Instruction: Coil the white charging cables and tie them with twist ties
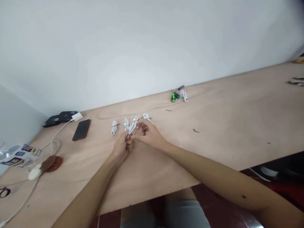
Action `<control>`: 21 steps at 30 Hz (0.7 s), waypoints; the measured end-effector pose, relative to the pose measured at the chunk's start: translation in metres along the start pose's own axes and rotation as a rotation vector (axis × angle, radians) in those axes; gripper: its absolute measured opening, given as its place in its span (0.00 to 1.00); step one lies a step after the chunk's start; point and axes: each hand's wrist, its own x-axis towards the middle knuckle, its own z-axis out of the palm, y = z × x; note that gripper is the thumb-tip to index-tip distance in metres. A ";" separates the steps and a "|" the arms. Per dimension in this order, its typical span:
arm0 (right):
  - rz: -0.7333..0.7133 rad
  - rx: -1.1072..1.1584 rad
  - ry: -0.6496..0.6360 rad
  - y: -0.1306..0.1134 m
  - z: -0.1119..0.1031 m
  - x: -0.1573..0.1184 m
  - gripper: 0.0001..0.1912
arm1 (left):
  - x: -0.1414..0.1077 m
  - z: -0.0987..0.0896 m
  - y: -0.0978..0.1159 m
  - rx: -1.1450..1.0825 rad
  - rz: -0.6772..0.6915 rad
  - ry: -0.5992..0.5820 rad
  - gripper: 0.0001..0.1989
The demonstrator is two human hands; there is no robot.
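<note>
My left hand [122, 145] is closed around a coiled white cable [132, 128], whose loops stick up above the fist. Just to its right, my right hand [152, 134] has its thumb reaching toward the left fist and its other fingers bent, with a gap between them. A short dark tie end shows between the hands; what it is fastened to is unclear. Behind them lie several tied white cable bundles, among them a far-left bundle [114, 127], another bundle [126, 124] beside it, and a right-hand bundle [146, 117] partly covered by my right hand.
Loose dark twist ties [196, 130] lie to the right. Screwdrivers [173, 97] and another white cable [183, 96] rest near the wall. Leftward are a phone [81, 130], black boxes [67, 116], a white adapter [77, 117] with its cord, and a plastic package [21, 155].
</note>
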 end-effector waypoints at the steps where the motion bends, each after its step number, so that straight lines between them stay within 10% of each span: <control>1: -0.016 -0.015 0.000 0.000 -0.001 0.001 0.26 | 0.000 0.000 0.000 0.012 0.001 -0.009 0.23; 15: -0.029 0.016 -0.216 -0.004 -0.007 0.002 0.13 | 0.001 -0.004 -0.002 0.067 -0.039 -0.033 0.24; 21: -0.070 -0.108 -0.197 -0.009 -0.017 0.007 0.13 | -0.003 0.001 0.003 0.472 0.279 -0.014 0.24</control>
